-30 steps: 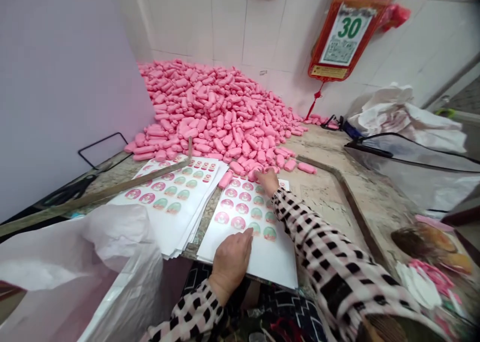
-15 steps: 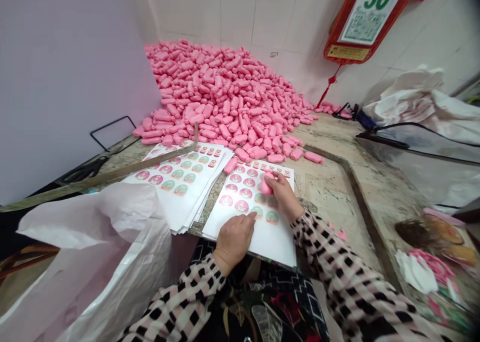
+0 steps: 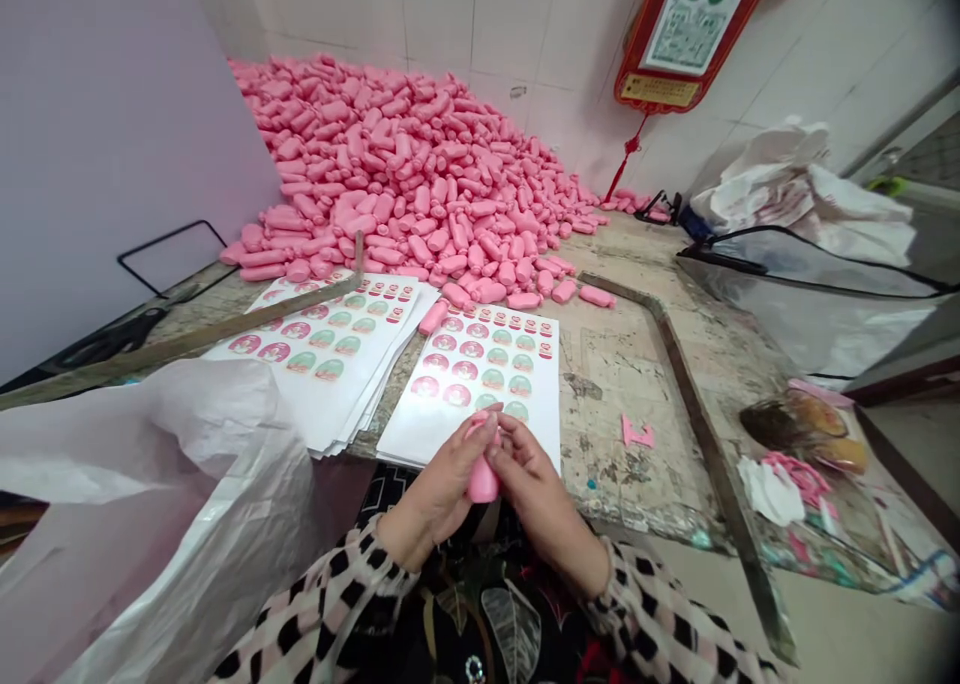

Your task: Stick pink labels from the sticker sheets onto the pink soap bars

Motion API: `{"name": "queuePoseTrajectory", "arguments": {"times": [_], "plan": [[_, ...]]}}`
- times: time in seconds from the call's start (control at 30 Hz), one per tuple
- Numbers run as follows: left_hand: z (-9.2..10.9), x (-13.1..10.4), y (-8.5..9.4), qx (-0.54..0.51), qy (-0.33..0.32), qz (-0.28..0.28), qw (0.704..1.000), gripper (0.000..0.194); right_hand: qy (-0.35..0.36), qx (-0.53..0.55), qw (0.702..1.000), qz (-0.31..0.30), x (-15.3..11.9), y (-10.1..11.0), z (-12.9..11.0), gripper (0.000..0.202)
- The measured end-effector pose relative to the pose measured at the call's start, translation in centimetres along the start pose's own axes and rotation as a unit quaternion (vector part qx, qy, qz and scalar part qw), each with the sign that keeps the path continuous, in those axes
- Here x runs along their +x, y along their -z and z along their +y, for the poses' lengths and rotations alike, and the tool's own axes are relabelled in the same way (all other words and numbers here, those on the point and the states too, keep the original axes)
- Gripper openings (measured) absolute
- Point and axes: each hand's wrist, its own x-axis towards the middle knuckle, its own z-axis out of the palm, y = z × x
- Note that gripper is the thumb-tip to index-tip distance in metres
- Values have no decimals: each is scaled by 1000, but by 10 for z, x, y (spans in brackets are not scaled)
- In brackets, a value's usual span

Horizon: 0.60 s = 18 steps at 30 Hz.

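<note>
Both hands meet around one small pink bottle-shaped piece (image 3: pixel 484 481) near the front edge of the table. My left hand (image 3: pixel 442 484) holds it from the left, thumb along its top. From the right, the fingers of my right hand (image 3: pixel 536 479) close on it too. Just beyond the hands lies a sheet of round stickers (image 3: pixel 420 426), pink and green, with small red ones along its far edge. A second stack of sticker sheets (image 3: pixel 330 414) is to the left. Whether a sticker is between my fingers cannot be made out.
A large heap of pink pieces (image 3: pixel 420 184) rises against the wall. A white plastic bag (image 3: pixel 225 444) hangs at the left front. Metal strips (image 3: pixel 694 404) run along both sides. Pink scraps (image 3: pixel 637 432) and a clear zip bag (image 3: pixel 810 294) are on the right.
My right hand has brought the pink piece from above the sheet towards me, and my left hand has left the sheet and closed on it too. The view has shifted right.
</note>
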Motion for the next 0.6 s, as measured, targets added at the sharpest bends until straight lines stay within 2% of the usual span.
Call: {"name": "queuePoseTrajectory", "arguments": {"times": [0.1, 0.17, 0.23, 0.33, 0.37, 0.43, 0.5, 0.6], "plan": [[3, -9, 6, -31, 34, 17, 999, 43, 48, -158, 986, -37, -1, 0, 1, 36], [7, -17, 14, -23, 61, 27, 997, 44, 65, -298, 951, -51, 0, 10, -1, 36], [9, -26, 24, 1, 90, 43, 995, 44, 73, -451, 889, -32, -1, 20, -2, 43], [9, -38, 38, 39, 107, 73, 991, 41, 43, -645, 761, -52, -7, 27, 1, 65], [8, -43, 42, 48, 109, 81, 989, 39, 33, -686, 722, -77, -10, 27, 2, 66], [4, -51, 49, 64, 116, 97, 986, 34, 26, -730, 671, -123, -15, 26, 4, 61], [1, -60, 54, 74, 120, 112, 984, 31, 34, -747, 647, -149, -19, 26, 2, 56], [0, -71, 58, 90, 114, 117, 982, 29, 51, -753, 630, -183, -19, 32, -7, 57]]}}
